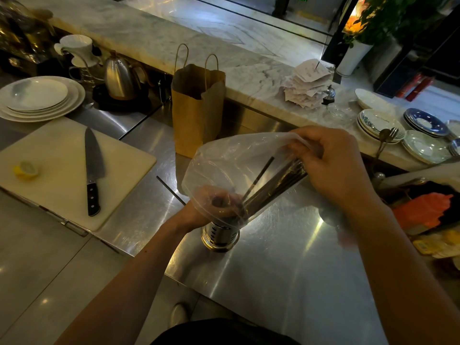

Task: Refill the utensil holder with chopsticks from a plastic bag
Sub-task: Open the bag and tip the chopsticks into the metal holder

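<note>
We see a brown paper bag (196, 113) standing on the steel bench (286, 257). Left of it, a cutting board (49, 195) carries a knife (92, 170) and half a lemon (26, 170); farther left sit a kettle (119, 78) and stacked plates (39, 100).

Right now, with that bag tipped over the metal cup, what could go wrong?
One chopstick in the plastic bag leans away from the bundle; it may miss the holder and fall onto the counter, where another chopstick already lies. The bundle enters slanted, so its push could tip the narrow holder, unless the left hand steadies it.
</note>
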{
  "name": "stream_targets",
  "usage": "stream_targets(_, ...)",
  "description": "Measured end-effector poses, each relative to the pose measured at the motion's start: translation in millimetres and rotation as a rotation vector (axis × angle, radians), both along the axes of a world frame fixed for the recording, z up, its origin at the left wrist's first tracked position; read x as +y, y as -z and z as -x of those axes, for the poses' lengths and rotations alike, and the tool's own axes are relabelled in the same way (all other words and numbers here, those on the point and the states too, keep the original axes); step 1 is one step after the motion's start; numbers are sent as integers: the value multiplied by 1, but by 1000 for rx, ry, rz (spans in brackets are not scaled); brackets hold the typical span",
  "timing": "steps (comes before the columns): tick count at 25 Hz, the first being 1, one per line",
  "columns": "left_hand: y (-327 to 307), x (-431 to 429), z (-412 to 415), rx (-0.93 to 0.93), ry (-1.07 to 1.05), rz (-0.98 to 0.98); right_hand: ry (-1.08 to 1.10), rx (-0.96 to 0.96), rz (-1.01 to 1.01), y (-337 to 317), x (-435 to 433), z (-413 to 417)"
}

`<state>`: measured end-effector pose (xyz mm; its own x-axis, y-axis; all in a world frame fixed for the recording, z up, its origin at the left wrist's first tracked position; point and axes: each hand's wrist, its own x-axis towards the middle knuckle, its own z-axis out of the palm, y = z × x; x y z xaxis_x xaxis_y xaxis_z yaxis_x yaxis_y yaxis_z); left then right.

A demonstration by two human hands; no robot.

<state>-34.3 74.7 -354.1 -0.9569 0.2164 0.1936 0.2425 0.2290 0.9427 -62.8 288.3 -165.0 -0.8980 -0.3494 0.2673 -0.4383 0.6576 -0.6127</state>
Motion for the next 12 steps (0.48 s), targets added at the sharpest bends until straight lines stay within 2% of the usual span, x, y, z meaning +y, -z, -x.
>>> stream_targets(3,9,-2,4,41,-68,2,-4,-1,0,-1,-1,2)
stream_targets(7,19,-5,7,-3,-134,18,-12,3,5,0,-5,5)
stream_targets(12,5,0,-3,82,-226,-41,-22,-4,17,-1,-8,7)
